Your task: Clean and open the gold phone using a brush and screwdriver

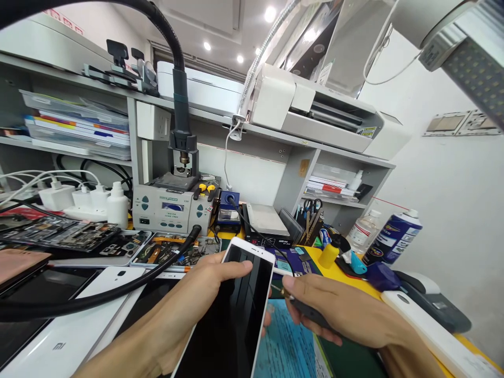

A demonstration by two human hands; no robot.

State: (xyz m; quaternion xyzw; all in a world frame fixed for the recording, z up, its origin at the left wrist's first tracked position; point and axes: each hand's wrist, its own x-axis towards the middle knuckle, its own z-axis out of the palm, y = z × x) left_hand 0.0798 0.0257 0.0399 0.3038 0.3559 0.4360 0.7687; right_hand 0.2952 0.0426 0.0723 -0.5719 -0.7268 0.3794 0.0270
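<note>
My left hand (205,286) is wrapped round a white phone (240,310) with a dark screen, its thumb lying on the glass near the top. The phone is tilted, screen facing me. To its right, my right hand (326,307) holds a small tool (315,314) with a dark handle and a thin metal shaft. The shaft points left at the phone's right edge; whether its tip touches is unclear. Under the hands lies a blue sheet (285,341) with writing.
A hot air station (171,210) stands behind, its black hose (129,286) crossing the left side. Phones, including a white one (74,325), and a tray of parts (157,252) lie left. A spray can (394,236) and a yellow bottle (328,255) stand right.
</note>
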